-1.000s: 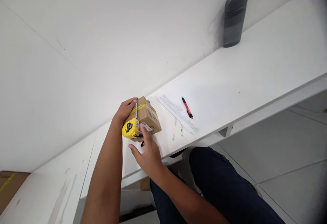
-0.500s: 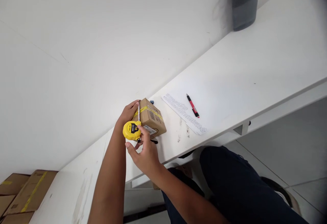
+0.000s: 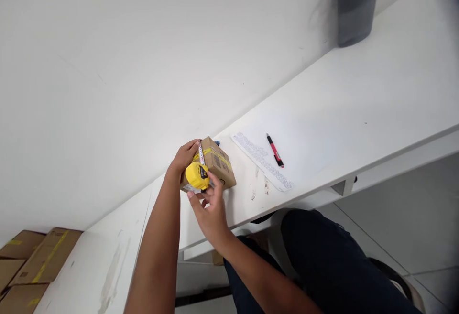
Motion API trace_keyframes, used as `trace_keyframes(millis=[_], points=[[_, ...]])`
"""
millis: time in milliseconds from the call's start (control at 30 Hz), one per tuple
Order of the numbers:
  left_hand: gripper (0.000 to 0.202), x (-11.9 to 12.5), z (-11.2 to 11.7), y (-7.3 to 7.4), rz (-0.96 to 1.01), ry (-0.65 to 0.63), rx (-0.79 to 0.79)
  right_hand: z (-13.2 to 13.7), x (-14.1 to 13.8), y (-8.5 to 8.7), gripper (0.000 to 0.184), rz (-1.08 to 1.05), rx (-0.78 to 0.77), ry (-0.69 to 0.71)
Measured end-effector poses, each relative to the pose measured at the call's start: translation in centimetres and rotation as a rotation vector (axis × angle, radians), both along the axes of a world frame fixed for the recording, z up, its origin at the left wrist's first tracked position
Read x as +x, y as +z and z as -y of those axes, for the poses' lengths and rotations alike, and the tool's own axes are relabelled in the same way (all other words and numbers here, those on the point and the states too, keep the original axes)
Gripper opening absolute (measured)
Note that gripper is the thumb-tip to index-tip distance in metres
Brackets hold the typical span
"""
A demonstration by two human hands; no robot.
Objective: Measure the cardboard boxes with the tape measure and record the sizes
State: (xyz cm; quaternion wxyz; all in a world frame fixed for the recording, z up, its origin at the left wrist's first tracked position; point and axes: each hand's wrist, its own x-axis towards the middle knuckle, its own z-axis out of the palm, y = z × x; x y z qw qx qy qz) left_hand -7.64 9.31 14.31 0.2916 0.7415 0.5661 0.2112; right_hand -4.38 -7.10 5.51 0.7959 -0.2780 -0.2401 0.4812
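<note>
White counter (image 3: 315, 127) carries a box (image 3: 220, 162). Right hand (image 3: 211, 204), nearer, grips the tape measure (image 3: 195, 175) at its eleven o'clock; the blade (image 3: 201, 155) runs toward twelve, where the left hand (image 3: 186, 156) clasps the box.

Notes from my remote post: left hand (image 3: 185, 156) and right hand (image 3: 213, 211) both bare, fingers slim, nails too small for me to judge. Left forearm (image 3: 158, 252) and right forearm (image 3: 260, 273) bare to the near edge of my view, smooth, narrowing at the wrists. Near right, dark navy trousers (image 3: 333, 261), plain cloth, slight puckering by the knee; finer weave lost in shadow.
</note>
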Motion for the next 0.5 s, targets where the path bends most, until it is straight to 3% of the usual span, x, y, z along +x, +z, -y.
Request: trace_keyframes(millis=[133, 300, 400, 500], points=[[0.043, -1.0, -0.3, -0.2, 0.024, 0.058, 0.063, -2.1, 4.4, -0.5, 0.056, 0.063, -0.011, -0.132], [0.043, -1.9, 0.1, -0.7, 0.294, 0.167, 0.135, -6.4, 12.0, -0.2, 0.045, 0.067, 0.017, -0.116], [0.043, -2.7, 0.5, 0.5, 0.419, 0.220, 0.251, -7.6, 13.3, 0.2, 0.046, 0.166, 0.075, -0.049], [0.040, -4.5, 1.1, 2.4, 0.406, 0.208, 0.354, -7.0, 12.3, 0.0, 0.046, 0.320, 0.059, -0.007]])
